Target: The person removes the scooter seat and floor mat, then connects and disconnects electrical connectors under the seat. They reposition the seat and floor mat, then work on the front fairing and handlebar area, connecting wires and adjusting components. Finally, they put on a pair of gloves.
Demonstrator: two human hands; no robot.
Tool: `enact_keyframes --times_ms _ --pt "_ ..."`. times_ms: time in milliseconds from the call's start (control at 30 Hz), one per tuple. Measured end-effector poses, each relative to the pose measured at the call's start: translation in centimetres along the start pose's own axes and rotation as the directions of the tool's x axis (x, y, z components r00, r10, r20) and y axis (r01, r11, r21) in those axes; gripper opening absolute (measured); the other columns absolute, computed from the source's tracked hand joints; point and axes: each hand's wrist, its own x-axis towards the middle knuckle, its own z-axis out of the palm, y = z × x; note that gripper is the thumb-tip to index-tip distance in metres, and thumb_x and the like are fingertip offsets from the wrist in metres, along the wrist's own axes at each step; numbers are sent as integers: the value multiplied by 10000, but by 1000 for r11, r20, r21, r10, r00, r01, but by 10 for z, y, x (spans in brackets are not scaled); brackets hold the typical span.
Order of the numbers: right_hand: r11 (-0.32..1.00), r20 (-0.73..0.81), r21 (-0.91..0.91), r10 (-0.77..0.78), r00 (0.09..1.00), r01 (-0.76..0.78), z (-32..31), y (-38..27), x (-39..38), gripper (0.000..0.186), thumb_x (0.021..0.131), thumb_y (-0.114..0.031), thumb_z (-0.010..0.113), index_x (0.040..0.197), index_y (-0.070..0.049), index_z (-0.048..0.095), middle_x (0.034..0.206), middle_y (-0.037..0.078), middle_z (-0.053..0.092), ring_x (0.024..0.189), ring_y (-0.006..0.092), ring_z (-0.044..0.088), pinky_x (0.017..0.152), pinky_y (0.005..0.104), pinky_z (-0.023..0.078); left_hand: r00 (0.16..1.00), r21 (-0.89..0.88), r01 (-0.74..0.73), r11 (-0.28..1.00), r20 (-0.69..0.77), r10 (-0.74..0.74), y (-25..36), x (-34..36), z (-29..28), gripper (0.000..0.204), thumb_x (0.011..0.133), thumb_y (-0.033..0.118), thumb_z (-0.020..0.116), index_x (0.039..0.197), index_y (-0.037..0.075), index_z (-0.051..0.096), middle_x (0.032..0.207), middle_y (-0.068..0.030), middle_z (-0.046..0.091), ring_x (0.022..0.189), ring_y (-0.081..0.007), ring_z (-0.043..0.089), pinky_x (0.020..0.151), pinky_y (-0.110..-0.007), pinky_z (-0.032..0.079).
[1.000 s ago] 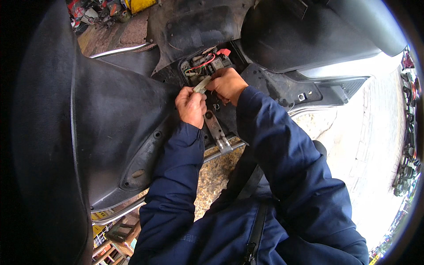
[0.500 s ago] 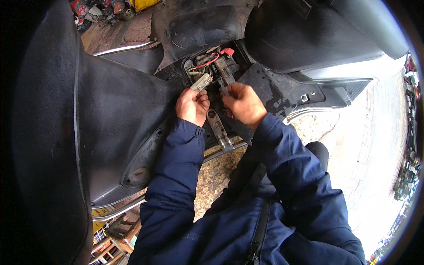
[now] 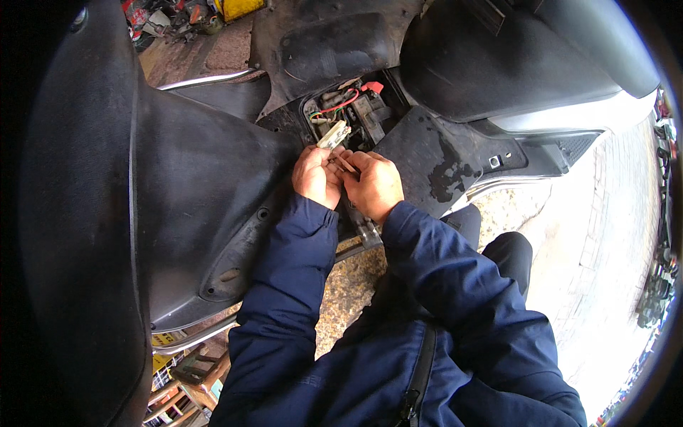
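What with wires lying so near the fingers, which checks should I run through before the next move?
1. Pale block steadied: ok, its lower end is in the left hand.
2. Item in the right hand identified: cannot tell, the fingers hide most of what they may be pinching.
3. Compartment open for access: ok, wiring shows inside.
4. Red wire clear of the fingers: ok, it lies beyond both hands.
5. Red cover secure: cannot tell, what lies under it is hidden.
6. Metal bracket fully visible: not ok, the right hand covers its upper part.
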Motion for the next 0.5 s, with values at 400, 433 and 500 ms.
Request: enact_keyframes --times_ms 400,433,500 --pt "998 5 40 46 999 -46 -4 0 1 220 762 -133 656 953 -27 689 856 203 674 803 373 663 725 423 539 998 -21 -50 999 36 50 -3 -3 4 137 891 62 453 1002 11 516 925 -152 619 829 -277 647 710 -396 544" --pt "993 55 54 104 993 -107 -8 1 3 207 771 -133 654 937 -15 685 837 215 670 790 379 664 715 423 535 999 4 -45 999 21 45 -2 -4 4 138 891 64 455 1004 11 515 926 -151 615 827 -278 645 719 -398 544" --pt "973 129 115 185 974 -200 -14 2 6 191 787 -138 652 912 5 677 801 233 661 765 387 664 692 421 526 998 30 -43 999 42 42 -1 -5 4 139 893 67 457 1007 11 513 930 -148 608 825 -280 641 735 -403 546"
